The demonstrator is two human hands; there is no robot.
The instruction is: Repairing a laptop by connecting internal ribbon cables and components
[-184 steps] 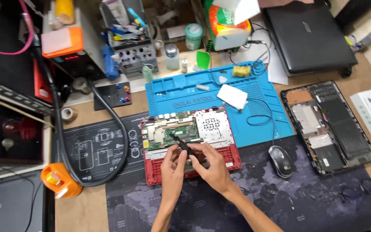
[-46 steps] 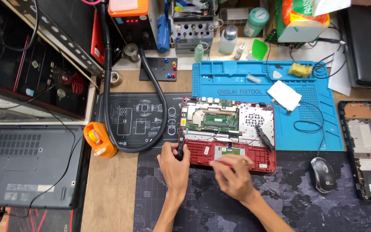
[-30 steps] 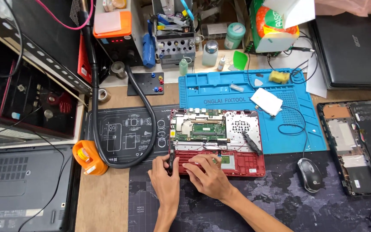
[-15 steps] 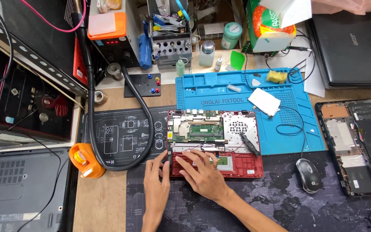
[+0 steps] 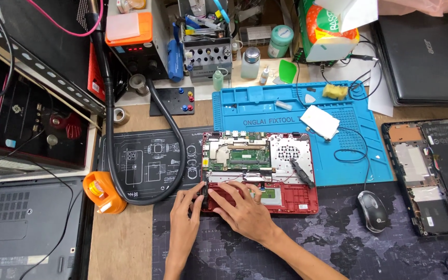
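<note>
Opened red laptop base [image 5: 286, 199] at centre frame, lying partly on the dark printed mat [image 5: 369, 249] and partly against the blue repair mat [image 5: 359, 150], circuit board [image 5: 239, 155] exposed in its upper half

Left hand [image 5: 185, 218] at the lower left corner of the base, fingertips pressed to the red edge; fingers extended, nothing enclosed in the grip. Right hand [image 5: 242, 207] flat across the lower left section of the base, fingers spread and pointing toward the upper left of the frame; grip open, nothing held as far as visible. What lies beneath the right palm cannot be told

For a clean result at this corner:
- Steady the base with the left fingertips so no sliding occurs on the mat
- Apply light, even pressure with the right fingers; avoid levering against the circuit board or the thin wires just above the hands
- Keep wrists clear of the black tool [image 5: 302, 172] resting on the right part of the base
- Keep the black hose [image 5: 175, 150] looping at left of the base, and the orange nozzle [image 5: 102, 192] at its end, away from the working corner

Mouse [image 5: 373, 211] at lower right, well apart; second opened laptop shell [image 5: 431, 176] at far right, untouched
</note>
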